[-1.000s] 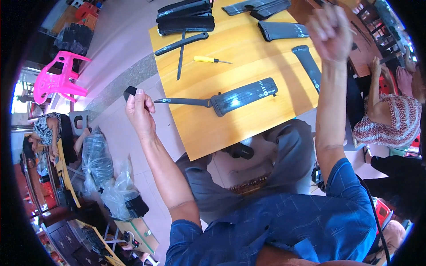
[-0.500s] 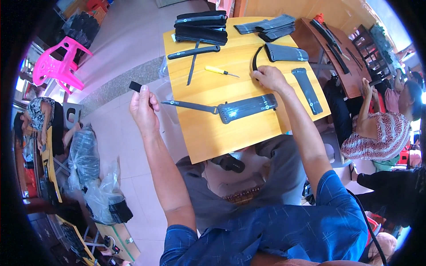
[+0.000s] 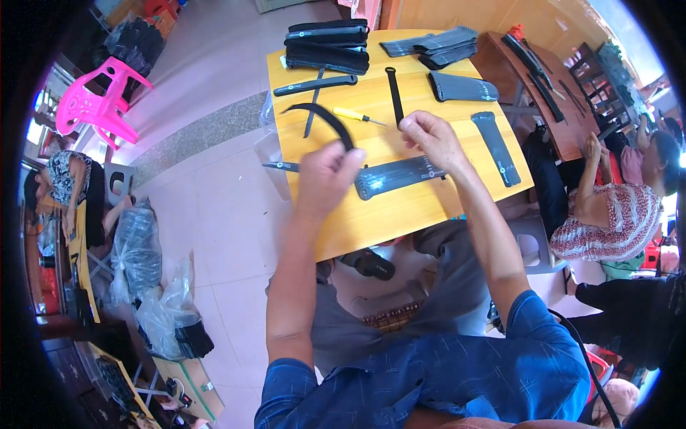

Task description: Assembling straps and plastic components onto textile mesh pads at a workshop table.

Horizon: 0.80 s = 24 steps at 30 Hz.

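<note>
My left hand (image 3: 325, 175) is closed on a curved black strap (image 3: 332, 121), whose free end arcs up and away to the left over the table. Between the pinched fingers of my right hand (image 3: 432, 143) is another narrow black strap (image 3: 394, 93) with a looped end pointing to the far side. Beneath and between the hands lies a bundle of dark grey straps (image 3: 396, 177). A single grey strap (image 3: 282, 166) pokes out to the left from behind my left hand. Close by rests a screwdriver (image 3: 350, 114) with a yellow handle.
The yellow table (image 3: 336, 232) carries black strap bundles (image 3: 327, 57), a fanned grey stack (image 3: 436, 44), a folded pile (image 3: 464, 87) and a bundle (image 3: 494, 146) at the right. A pink stool (image 3: 100, 100) stands left. Another person (image 3: 614, 204) sits at right.
My left hand has come from beyond the table's left edge to above the table, bringing its black strap. My right hand has shifted slightly nearer; its strap now points straight away.
</note>
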{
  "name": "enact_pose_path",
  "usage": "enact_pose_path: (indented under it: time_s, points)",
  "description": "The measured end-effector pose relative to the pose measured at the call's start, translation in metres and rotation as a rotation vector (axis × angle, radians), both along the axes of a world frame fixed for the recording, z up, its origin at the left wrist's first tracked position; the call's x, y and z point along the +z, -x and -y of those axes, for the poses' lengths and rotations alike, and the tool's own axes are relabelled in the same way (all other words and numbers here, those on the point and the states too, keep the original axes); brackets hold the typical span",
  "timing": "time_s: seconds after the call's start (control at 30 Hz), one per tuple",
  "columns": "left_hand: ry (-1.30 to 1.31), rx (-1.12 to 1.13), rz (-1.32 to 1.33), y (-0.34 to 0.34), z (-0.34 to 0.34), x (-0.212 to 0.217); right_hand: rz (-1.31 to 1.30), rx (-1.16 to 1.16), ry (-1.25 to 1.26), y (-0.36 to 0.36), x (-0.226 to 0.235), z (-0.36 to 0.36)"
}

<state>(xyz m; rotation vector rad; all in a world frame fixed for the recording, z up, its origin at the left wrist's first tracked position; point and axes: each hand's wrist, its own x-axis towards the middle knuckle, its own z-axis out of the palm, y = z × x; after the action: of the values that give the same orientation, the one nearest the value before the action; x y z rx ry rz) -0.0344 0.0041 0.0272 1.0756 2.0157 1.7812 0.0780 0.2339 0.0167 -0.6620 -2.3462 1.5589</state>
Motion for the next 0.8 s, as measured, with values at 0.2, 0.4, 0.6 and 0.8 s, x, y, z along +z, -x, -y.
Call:
enact_pose_path:
  time_s: [0.2, 0.4, 0.6, 0.8]
  points:
    - [0.13, -0.262, -0.35, -0.047, -0.023, -0.004, -0.253, 0.133, 0.687, 0.001, 0.026, 0.05]
    - [0.353, -0.417, -0.129, -0.036, -0.01, -0.001, -0.274, 0.11, 0.548, -0.015, 0.028, 0.04]
    - [-0.196, -0.005, 0.188, -0.012, -0.009, -0.002, -0.196, 0.164, 0.414, -0.028, 0.029, 0.041]
    - [-0.205, -0.053, 0.197, -0.008, 0.003, 0.003, -0.102, 0.293, 0.377, -0.035, 0.018, 0.04]
